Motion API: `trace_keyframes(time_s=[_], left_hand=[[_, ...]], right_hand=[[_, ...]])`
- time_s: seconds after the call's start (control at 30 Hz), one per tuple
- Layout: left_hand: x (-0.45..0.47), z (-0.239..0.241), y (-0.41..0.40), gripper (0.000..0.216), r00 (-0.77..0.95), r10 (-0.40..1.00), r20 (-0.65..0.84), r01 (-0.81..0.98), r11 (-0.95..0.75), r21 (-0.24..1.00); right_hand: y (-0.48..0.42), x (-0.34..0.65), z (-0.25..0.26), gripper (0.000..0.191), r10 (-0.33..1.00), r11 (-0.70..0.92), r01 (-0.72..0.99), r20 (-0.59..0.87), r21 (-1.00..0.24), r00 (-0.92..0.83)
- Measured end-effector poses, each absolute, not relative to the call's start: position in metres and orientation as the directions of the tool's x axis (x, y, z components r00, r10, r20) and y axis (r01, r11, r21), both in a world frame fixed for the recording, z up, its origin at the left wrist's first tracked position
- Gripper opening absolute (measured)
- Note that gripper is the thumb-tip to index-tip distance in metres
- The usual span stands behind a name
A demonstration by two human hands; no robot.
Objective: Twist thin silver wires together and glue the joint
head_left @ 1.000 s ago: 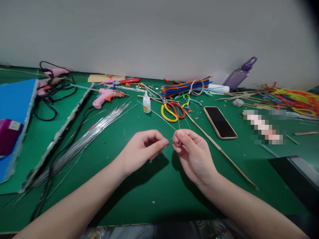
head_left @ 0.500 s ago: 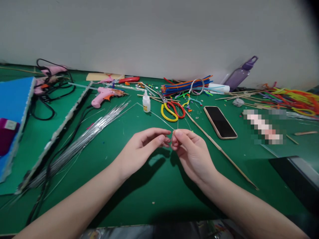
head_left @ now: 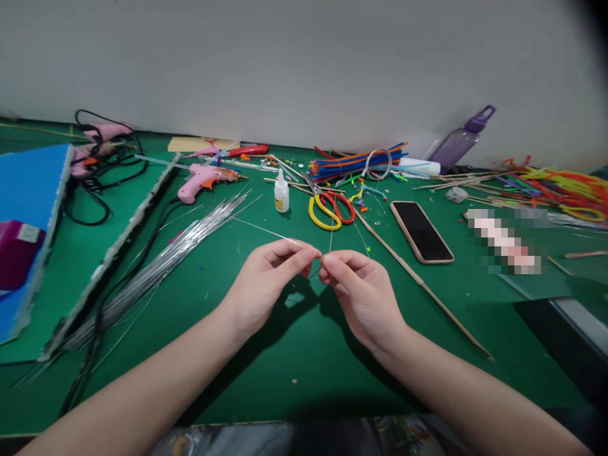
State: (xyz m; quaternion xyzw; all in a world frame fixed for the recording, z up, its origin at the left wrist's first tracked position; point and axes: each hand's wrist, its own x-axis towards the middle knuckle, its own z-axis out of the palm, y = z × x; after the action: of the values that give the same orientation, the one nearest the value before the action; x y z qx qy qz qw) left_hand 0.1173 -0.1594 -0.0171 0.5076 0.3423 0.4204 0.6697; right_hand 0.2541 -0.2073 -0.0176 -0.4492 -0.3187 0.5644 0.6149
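Observation:
Above the middle of the green table, my left hand (head_left: 270, 275) and my right hand (head_left: 358, 285) meet almost fingertip to fingertip. Thumb and forefinger of each are pinched on a thin metal wire (head_left: 270, 234). From the left fingertips the wire runs up and leftward toward a bundle of silvery wires (head_left: 190, 247). Another thin stretch rises from between the hands toward the scissors (head_left: 325, 212), which have one yellow and one red handle. How the wire is bent at the fingertips is too small to make out. A small white glue bottle (head_left: 282, 195) stands upright just beyond my hands.
A pink glue gun (head_left: 202, 180) with a black cord lies at left, near foam boards (head_left: 35, 190). To the right are a phone (head_left: 422, 232), a long bamboo stick (head_left: 422, 285) and a purple bottle (head_left: 458, 145). Pipe cleaners (head_left: 356, 161) lie at the back.
My left hand has moved right and its fingers have closed on the wire. The wire now slants lower to the left, its bent shape no longer crossing near the glue bottle.

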Motion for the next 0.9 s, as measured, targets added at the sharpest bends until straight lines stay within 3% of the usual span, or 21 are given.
trace_keyframes(time_s=[0.13,0.3,0.67,0.8,0.9], left_hand=[[0.118,-0.010,-0.163,0.016,0.374,0.927,0.041,-0.185,0.031,0.982],[0.115,0.001,-0.168,0.019,0.312,0.939,0.145,0.033,-0.163,0.986],[0.114,-0.004,-0.163,0.018,0.393,0.918,0.051,-0.105,-0.011,0.994],[0.110,-0.001,-0.160,0.020,0.439,0.899,0.007,-0.215,0.097,0.972],[0.107,0.001,-0.159,0.020,0.461,0.887,0.016,-0.313,0.145,0.938]], right_hand=[[-0.209,0.254,-0.017,0.010,0.983,-0.016,-0.430,-0.094,-0.902,0.160],[-0.209,0.256,-0.014,0.009,0.987,0.006,-0.411,-0.061,-0.912,0.151],[-0.207,0.258,-0.014,0.015,0.996,-0.042,-0.334,-0.067,-0.942,0.064],[-0.205,0.266,-0.008,0.024,0.996,0.082,0.001,0.082,-0.997,0.035],[-0.203,0.273,-0.005,0.016,0.945,0.262,0.299,0.307,-0.918,0.113]])
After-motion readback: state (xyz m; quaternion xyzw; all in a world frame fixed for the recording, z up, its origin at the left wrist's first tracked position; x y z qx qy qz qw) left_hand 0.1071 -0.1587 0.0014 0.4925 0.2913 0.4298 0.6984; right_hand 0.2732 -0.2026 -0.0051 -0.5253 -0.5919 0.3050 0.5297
